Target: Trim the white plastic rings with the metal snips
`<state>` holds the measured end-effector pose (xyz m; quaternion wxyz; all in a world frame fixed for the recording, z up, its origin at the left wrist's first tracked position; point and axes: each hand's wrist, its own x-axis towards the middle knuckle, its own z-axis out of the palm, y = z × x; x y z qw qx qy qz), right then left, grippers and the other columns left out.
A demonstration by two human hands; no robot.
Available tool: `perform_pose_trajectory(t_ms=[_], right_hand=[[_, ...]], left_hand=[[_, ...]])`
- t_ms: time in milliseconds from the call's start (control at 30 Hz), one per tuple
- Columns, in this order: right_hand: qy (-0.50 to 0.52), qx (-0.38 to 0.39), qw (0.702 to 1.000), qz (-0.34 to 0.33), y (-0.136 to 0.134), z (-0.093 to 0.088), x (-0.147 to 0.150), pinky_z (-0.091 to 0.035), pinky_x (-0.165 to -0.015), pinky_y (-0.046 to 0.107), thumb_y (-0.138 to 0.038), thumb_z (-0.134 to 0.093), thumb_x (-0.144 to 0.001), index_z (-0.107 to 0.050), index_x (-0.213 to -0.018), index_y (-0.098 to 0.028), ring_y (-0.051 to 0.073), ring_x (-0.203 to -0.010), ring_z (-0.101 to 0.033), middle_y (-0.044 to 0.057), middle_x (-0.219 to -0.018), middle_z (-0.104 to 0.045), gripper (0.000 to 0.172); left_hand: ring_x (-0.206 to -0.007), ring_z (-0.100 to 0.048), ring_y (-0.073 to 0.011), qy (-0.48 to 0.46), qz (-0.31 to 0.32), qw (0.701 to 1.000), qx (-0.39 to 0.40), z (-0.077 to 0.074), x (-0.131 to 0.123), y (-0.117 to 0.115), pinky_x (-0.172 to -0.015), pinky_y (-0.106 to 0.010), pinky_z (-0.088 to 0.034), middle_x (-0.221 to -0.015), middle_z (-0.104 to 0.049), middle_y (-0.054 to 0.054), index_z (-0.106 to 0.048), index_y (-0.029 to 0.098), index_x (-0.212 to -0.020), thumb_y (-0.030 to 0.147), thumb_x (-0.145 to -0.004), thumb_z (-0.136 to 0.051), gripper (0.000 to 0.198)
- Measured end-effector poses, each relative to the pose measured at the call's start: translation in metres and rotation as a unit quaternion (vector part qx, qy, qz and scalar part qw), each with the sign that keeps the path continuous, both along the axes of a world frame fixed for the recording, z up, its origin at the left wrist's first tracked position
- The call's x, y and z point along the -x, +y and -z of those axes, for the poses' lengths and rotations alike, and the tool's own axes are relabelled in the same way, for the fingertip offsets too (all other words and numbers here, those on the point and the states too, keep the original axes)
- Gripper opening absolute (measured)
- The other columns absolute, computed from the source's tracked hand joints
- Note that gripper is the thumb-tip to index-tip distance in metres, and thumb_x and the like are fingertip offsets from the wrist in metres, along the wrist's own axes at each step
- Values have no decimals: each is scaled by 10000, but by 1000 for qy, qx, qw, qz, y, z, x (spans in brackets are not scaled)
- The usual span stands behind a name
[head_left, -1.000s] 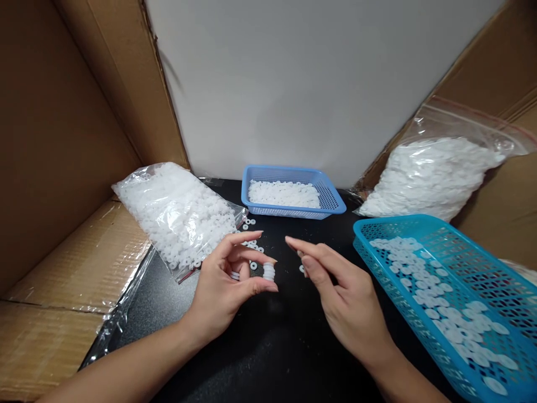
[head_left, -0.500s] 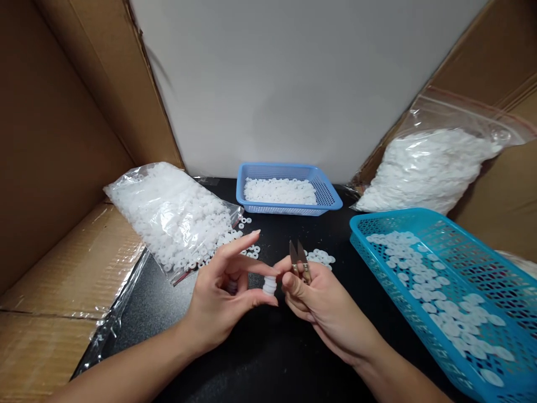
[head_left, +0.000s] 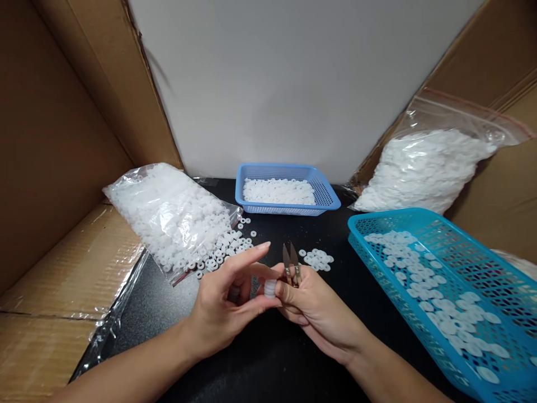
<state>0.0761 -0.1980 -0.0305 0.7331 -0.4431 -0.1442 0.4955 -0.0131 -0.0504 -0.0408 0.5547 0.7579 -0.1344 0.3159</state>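
Observation:
Between the thumb and index finger of my left hand [head_left: 224, 302] is a short stack of white plastic washers [head_left: 270, 288]. More white pieces sit partly hidden in the curled fingers of that hand. My right hand [head_left: 314, 305] is closed around small thread snips [head_left: 292, 264], whose two pointed blades stand upward and apart. The right thumb and fingertips touch the right side of the stack. A small pile of white washers [head_left: 318, 259] lies on the black table just beyond my right hand.
A clear bag of white rings [head_left: 176, 212] spills onto the table at left. A blue basket [head_left: 288, 209] with small rings stands at the back. At right are a turquoise basket [head_left: 388, 285] holding larger discs and another full bag [head_left: 423, 168]. Cardboard walls [head_left: 62, 84] flank the table.
My right hand has moved slightly left, and its thumb now presses against the stack. The washers in the stack look more evenly lined up. The snips shifted left with the hand.

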Motion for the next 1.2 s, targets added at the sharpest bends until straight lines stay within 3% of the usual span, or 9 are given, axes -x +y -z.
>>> perform_pose_trajectory(t_ms=[167,300,433,567,733,967,1100,1200], right_hand=[[1,-24,1000,-14,-2,1,-1,-125,-408,176,-522,-924,-691,-713,-799,-125,8,-492,-201,-65,-640,-444,463],[18,-19,1000,-13,-2,2,-1,-140,-422,171,-458,-963,-656,-716,-823,-119,30,-554,-249,-35,-709,-491,451],[28,-7,1000,-11,-2,3,-2,-120,-408,181,-420,-948,-694,-719,-824,-124,13,-508,-225,-25,-704,-546,397],[38,5,999,-4,-2,3,-3,-104,-405,191,-448,-961,-664,-730,-872,-123,-3,-471,-187,-30,-682,-566,450],[48,1,999,1,-1,1,-1,-106,-402,189,-469,-948,-681,-704,-904,-140,-2,-451,-145,-82,-606,-489,465],[50,13,999,2,-1,-3,-2,-102,-412,185,-406,-985,-629,-629,-859,-152,23,-497,-269,2,-707,-657,495],[54,-6,998,-17,0,-3,-2,-73,-407,197,-391,-968,-668,-623,-825,-147,1,-456,-132,-81,-596,-527,451],[66,-15,997,-25,0,-2,-2,-66,-397,195,-368,-978,-655,-629,-819,-142,-6,-444,-116,-118,-579,-411,448]], left_hand=[[-495,-340,-46,-5,-13,1000,-24,0,2,0,-405,-152,-343,-984,-779,-53,-463,277,-1523,97,-848,-799,775],[-518,-356,-49,3,-14,999,-44,3,3,0,-437,-149,-374,-989,-761,-58,-435,286,-1545,100,-878,-767,768],[-508,-341,-38,22,22,999,-7,4,2,1,-434,-149,-367,-1050,-735,-60,-382,335,-1568,113,-877,-770,822],[-512,-364,-22,59,55,996,35,1,1,1,-438,-131,-366,-1087,-685,-51,-388,399,-1555,73,-880,-740,828],[-513,-368,-9,81,43,993,75,-3,1,0,-447,-106,-358,-1035,-662,-15,-420,429,-1524,63,-856,-754,831],[-497,-358,3,70,34,995,58,0,1,0,-433,-98,-353,-1032,-647,-3,-393,446,-1541,36,-846,-742,879],[-548,-492,-17,87,52,991,84,2,2,-1,-444,-95,-387,-1055,-623,-25,-367,454,-1549,43,-857,-732,884],[-643,-600,-50,95,64,988,103,2,3,-2,-488,-95,-440,-1070,-607,-35,-366,467,-1544,61,-880,-715,853]])
